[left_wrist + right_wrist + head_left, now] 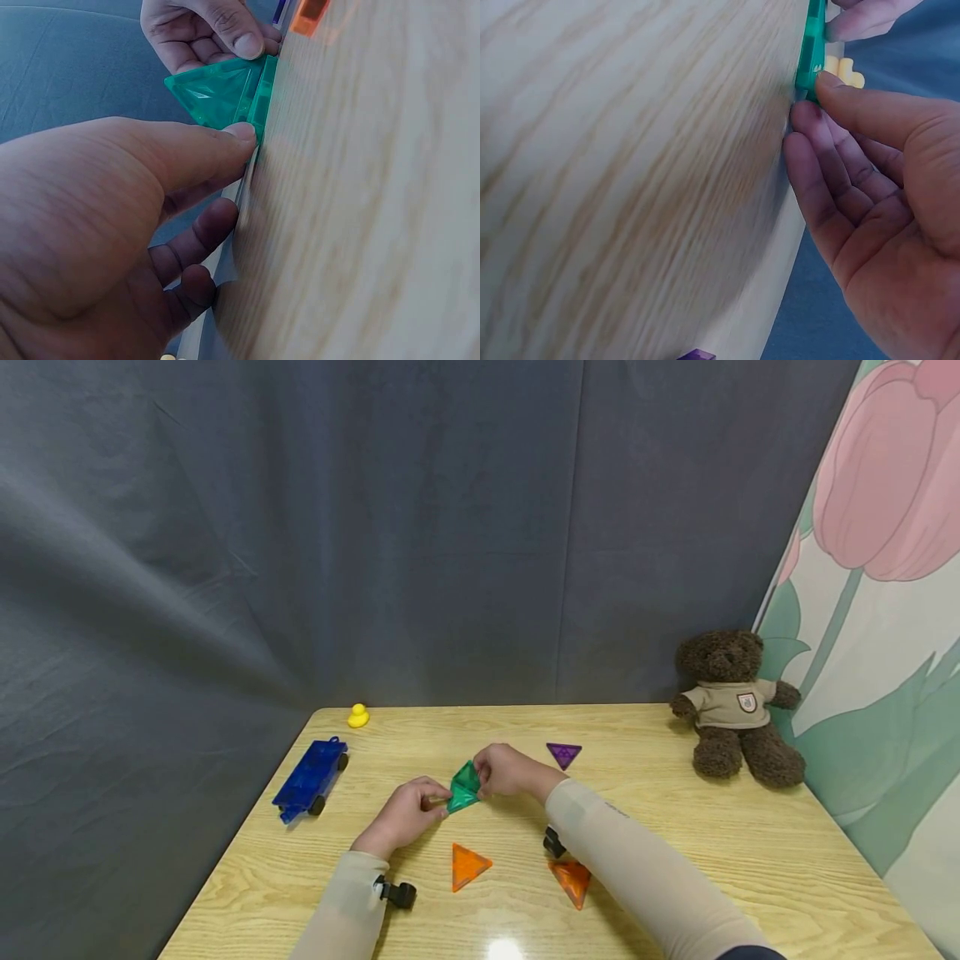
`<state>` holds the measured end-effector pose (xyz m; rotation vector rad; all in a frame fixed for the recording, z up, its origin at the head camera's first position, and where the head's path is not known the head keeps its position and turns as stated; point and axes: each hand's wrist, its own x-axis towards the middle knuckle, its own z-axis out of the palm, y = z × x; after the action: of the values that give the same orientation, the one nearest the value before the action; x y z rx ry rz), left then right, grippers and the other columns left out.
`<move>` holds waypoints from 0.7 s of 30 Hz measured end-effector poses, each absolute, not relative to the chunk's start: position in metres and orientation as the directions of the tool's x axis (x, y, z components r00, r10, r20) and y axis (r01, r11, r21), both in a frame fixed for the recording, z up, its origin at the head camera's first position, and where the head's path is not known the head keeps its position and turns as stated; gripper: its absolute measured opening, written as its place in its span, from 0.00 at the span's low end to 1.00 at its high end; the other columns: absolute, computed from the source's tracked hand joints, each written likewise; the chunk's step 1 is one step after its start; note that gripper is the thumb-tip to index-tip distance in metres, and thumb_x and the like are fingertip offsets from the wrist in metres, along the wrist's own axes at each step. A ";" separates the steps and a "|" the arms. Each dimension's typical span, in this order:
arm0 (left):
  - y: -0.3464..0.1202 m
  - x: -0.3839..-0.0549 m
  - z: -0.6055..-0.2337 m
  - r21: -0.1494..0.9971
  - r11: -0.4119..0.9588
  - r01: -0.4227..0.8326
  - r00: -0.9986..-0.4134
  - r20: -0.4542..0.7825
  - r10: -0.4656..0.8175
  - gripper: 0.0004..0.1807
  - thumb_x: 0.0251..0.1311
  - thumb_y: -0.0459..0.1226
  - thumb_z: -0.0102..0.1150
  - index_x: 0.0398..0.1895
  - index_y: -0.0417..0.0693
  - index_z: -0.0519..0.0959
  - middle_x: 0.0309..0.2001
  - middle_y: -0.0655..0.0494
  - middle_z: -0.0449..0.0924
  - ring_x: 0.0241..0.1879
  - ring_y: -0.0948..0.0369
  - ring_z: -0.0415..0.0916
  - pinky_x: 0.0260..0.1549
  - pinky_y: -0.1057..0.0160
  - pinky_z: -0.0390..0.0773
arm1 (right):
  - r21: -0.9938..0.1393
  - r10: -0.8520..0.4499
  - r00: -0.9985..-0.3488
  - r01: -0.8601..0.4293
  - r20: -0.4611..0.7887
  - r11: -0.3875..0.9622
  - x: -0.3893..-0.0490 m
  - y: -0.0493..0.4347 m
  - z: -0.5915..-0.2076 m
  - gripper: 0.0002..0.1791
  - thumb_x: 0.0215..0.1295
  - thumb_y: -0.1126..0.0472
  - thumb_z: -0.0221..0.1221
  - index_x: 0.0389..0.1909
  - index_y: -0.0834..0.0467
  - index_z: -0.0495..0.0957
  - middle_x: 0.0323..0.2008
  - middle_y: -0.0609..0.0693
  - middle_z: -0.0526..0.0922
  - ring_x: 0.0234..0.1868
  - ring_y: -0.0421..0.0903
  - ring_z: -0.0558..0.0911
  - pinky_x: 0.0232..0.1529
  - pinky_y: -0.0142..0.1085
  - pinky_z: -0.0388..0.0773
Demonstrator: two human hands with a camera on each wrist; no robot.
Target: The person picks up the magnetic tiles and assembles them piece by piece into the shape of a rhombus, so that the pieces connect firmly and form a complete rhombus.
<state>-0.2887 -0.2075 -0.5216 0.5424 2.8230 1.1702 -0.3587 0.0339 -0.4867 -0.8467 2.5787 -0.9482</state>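
Observation:
Two green translucent triangular magnetic tiles meet edge to edge near the middle of the table. One green tile [462, 799] lies low at the tabletop, and the other green tile [214, 94] tilts up from it. At their left corner, my left hand [405, 817] pinches the green tiles between thumb and fingers. My right hand [512, 771] grips them at the right corner, its thumb [840, 86] on the green edge. Nearer to me lie an orange triangular tile [468, 867] and, partly under the right forearm, another orange tile [572, 882].
A purple triangular tile [564, 754] lies beyond the right wrist. On the left stands a blue wheeled car base [311, 777], with a yellow rubber duck [358, 716] at the back edge. A brown teddy bear [731, 706] sits at the back right by the wall.

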 end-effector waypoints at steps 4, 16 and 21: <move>-0.208 -0.288 -0.522 0.688 0.654 0.313 -0.936 0.107 0.336 0.12 0.67 0.32 0.70 0.52 0.50 0.89 0.50 0.58 0.82 0.34 0.60 0.71 0.33 0.65 0.73 | -0.651 -0.611 -0.790 -0.438 -0.051 0.620 -0.359 0.034 -0.488 0.10 0.56 0.70 0.77 0.32 0.60 0.84 0.26 0.45 0.80 0.30 0.42 0.76 0.36 0.36 0.76; -0.202 -0.287 -0.520 0.669 0.657 0.346 -0.925 0.128 0.357 0.12 0.67 0.33 0.70 0.51 0.49 0.90 0.43 0.62 0.81 0.31 0.61 0.69 0.30 0.66 0.71 | -0.658 -0.610 -0.792 -0.443 -0.031 0.609 -0.361 0.034 -0.492 0.10 0.56 0.71 0.76 0.32 0.58 0.84 0.28 0.45 0.81 0.31 0.41 0.77 0.35 0.33 0.77; -0.200 -0.286 -0.517 0.663 0.664 0.346 -0.926 0.127 0.356 0.11 0.66 0.32 0.71 0.50 0.48 0.90 0.42 0.61 0.81 0.31 0.61 0.69 0.29 0.66 0.70 | -0.648 -0.605 -0.796 -0.449 -0.023 0.615 -0.361 0.035 -0.492 0.10 0.56 0.71 0.76 0.30 0.58 0.83 0.26 0.45 0.80 0.29 0.40 0.76 0.32 0.32 0.76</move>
<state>-0.2859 -0.2004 -0.5174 0.6022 2.8533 1.1316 -0.3614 0.0348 -0.4924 -0.8652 2.6014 -0.9460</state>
